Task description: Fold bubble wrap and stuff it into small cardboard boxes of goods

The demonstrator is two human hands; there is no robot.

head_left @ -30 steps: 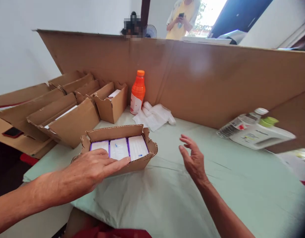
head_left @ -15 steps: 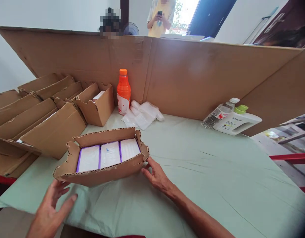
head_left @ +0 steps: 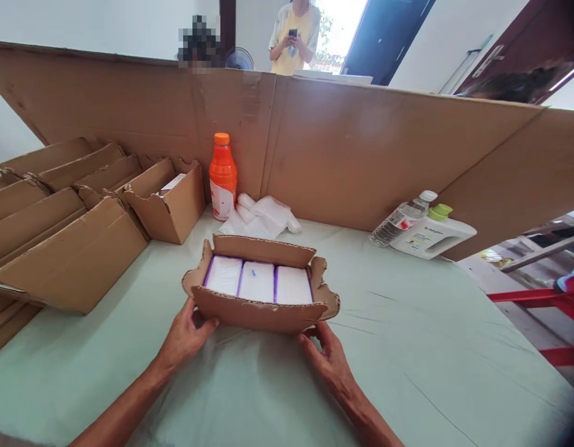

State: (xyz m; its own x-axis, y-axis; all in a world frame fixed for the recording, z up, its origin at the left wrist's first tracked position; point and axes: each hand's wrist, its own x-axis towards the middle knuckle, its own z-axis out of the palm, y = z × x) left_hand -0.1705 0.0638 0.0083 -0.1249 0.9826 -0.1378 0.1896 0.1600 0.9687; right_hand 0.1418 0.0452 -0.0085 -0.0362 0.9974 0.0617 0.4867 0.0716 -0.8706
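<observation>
We see both hands on the tray [head_left: 261, 310], a low torn-edged cardboard one sitting mid-table [head_left: 408, 372] on the pale green cloth. Left hand [head_left: 184, 335]: fingers loosely spread, thumb against the tray's near-left corner, not clamped. Right hand [head_left: 328, 357]: fingers apart, tips touching the near-right corner under the wall's edge. Neither hand closes around anything; it's contact only. In the tray are three white packs [head_left: 259, 282] with purple edging, side by side, filling it.

Hard to read: the fingertips of both hands are partly hidden by the tray wall. Any print on the packs is too small to make out. The boxes [head_left: 82, 248] on the left are cut off by the frame; only a sliver of their contents shows. Behind the tray, by the cardboard wall [head_left: 361, 155], we see an orange bottle [head_left: 222, 177] just beside plastic wrap [head_left: 263, 217]. A clear bottle [head_left: 401, 218] and white jug [head_left: 433, 236] stand at right, labels illegible.
</observation>
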